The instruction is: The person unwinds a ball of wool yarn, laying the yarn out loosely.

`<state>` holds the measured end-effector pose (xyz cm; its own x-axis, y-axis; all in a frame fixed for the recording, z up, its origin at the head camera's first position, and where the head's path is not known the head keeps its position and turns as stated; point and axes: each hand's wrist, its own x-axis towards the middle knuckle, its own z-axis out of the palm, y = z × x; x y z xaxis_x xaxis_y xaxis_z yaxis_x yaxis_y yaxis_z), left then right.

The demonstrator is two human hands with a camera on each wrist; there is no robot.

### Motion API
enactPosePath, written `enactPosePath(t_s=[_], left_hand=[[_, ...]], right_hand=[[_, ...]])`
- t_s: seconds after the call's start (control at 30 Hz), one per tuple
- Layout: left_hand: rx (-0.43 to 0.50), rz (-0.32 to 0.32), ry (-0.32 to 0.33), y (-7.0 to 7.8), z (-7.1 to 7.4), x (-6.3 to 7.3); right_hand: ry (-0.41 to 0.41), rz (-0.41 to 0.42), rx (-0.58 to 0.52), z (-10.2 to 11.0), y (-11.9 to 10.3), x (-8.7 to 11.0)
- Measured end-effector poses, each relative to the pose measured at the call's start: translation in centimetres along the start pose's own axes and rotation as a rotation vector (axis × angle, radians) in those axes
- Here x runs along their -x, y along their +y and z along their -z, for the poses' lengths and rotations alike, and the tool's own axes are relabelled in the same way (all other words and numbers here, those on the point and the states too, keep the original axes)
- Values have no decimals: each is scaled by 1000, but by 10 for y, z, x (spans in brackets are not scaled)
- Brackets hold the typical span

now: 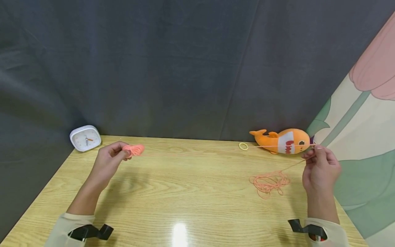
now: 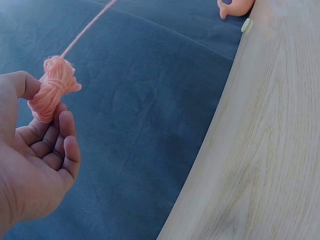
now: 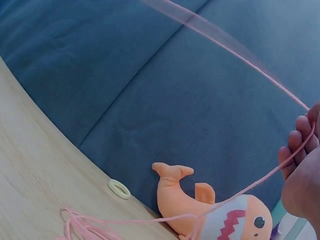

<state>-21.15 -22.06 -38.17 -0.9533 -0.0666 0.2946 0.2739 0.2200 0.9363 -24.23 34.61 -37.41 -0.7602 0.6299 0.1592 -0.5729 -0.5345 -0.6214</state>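
Observation:
A small bundle of coral-pink yarn is pinched between the thumb and fingers of my left hand, raised over the left part of the table. From the bundle a single strand stretches across to my right hand, whose thumb and fingers pinch it at the far right. Below that pinch, the yarn runs down past the palm to a loose tangle of the same yarn lying on the wooden table. In the right wrist view only part of the right hand shows, at the right edge.
An orange plush shark lies at the back right, with a pale yellow ring beside its tail. At the back left corner stands a white clock. A dark curtain hangs behind the wooden table; a flower-print cloth hangs on the right.

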Motion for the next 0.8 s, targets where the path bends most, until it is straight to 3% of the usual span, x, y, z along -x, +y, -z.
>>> enactPosePath(t_s=[0.8], left_hand=[[38,3,11,0,3,0]], right_hand=[[159,20,-39,19,-14,-17]])
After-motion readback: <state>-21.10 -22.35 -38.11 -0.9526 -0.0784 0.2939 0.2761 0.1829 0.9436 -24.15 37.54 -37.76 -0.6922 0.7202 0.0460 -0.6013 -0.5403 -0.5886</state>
